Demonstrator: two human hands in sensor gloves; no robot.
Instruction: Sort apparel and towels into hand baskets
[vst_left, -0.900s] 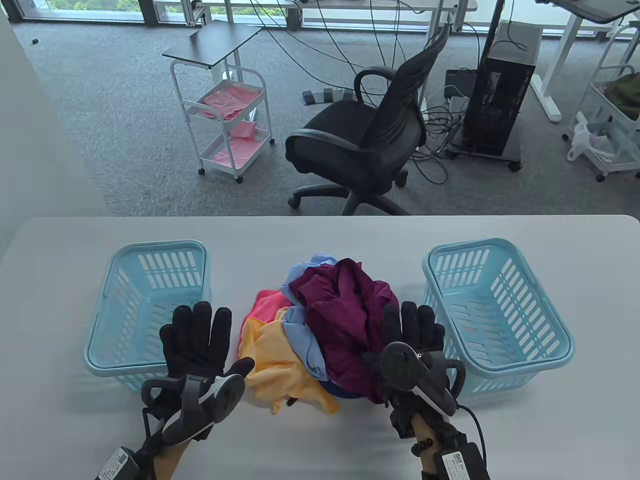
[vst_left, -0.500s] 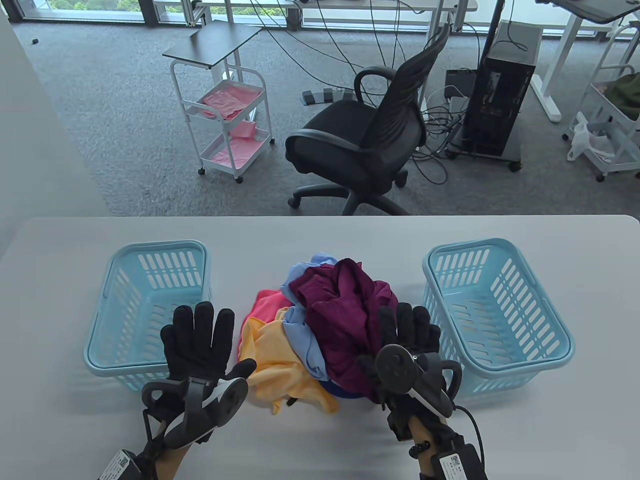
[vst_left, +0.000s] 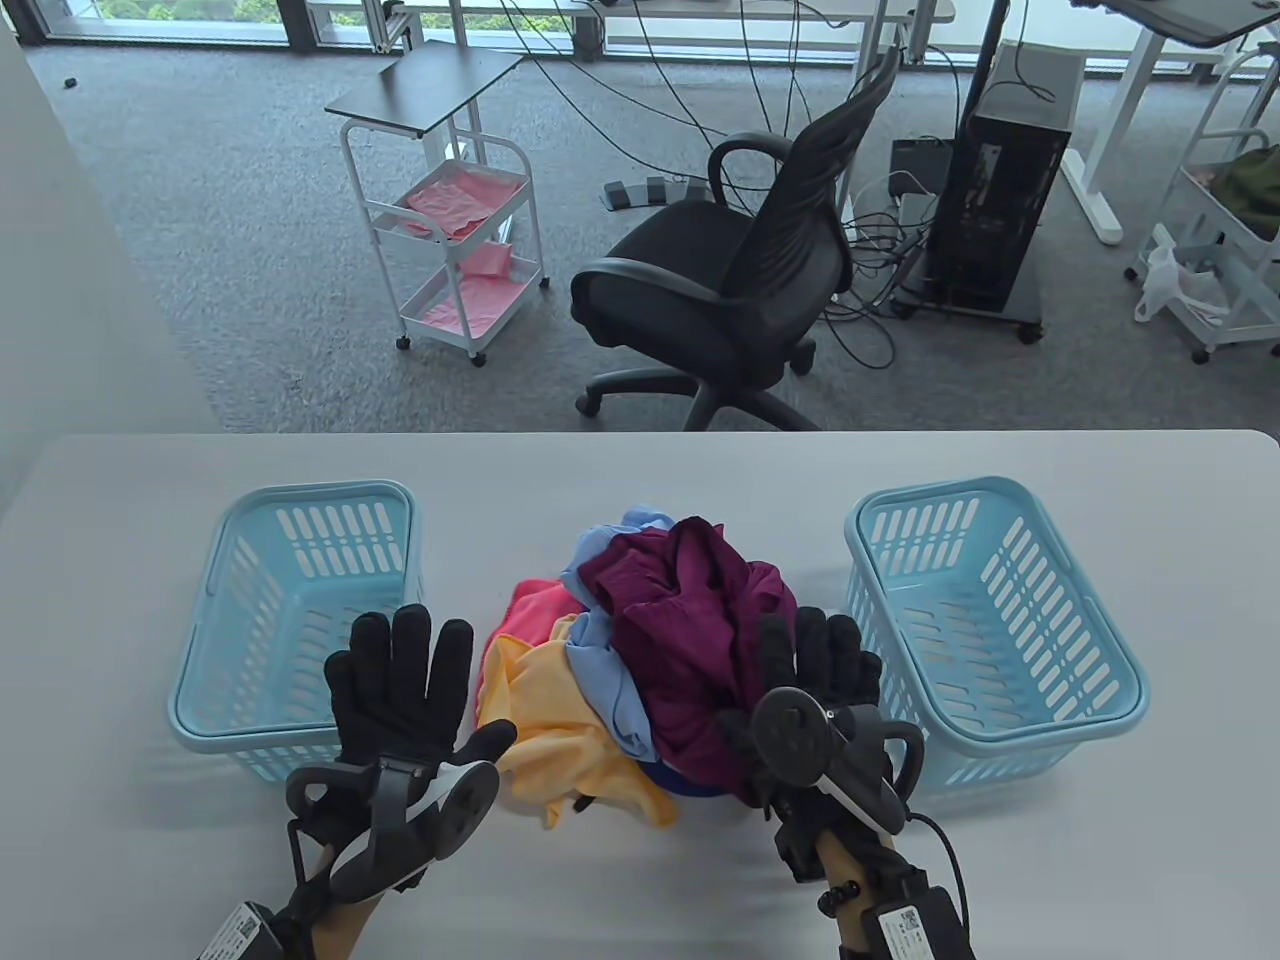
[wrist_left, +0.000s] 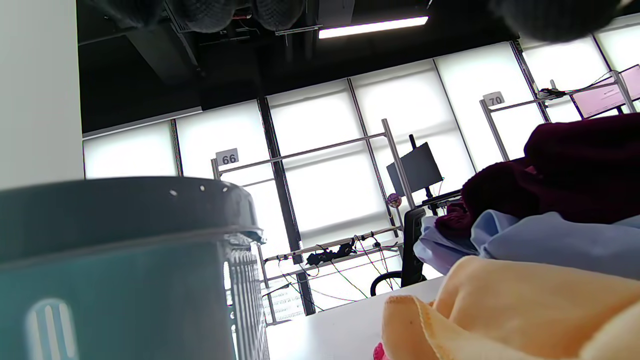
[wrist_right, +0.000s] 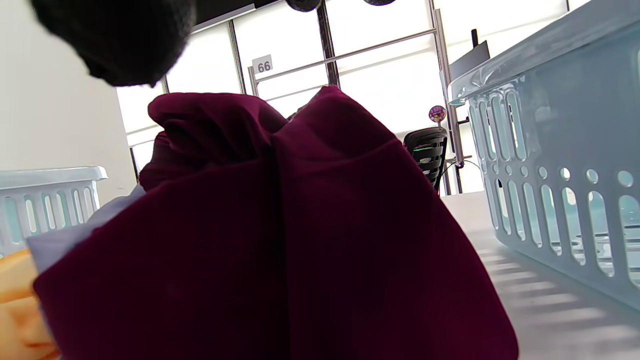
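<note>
A grey table (vst_left: 640, 470) holds a heap of crumpled cloth (vst_left: 640, 660) at its centre, between two light blue hand baskets that both appear to hold nothing. The left basket (vst_left: 235, 715) stands well left of the heap, the right basket (vst_left: 1090, 715) well right of it.

The heap has a maroon garment (vst_left: 690, 620) on top and to the right, a pale blue piece (vst_left: 600, 665) under it, a yellow-orange towel-like cloth (vst_left: 560, 740) spilling toward the near left, and a coral-pink piece (vst_left: 530, 605) at the left edge. The maroon garment runs roughly from far to near.

The right hand (vst_left: 815, 680) is at the near right flank of the heap, its fingers against or just beside the maroon garment; whether they touch or grip it cannot be told, and their curl is hidden behind the tracker. The left hand (vst_left: 400, 685) is raised with fingers spread and straight, holding nothing, just left of the yellow-orange cloth, partly covering the left basket's near right corner.

The right hand is the nearer one to the top garment, which lies directly left and far of it.

Compared with half a second ago, almost nothing differs: the left hand has drifted very slightly nearer, the right hand and heap are unchanged.
</note>
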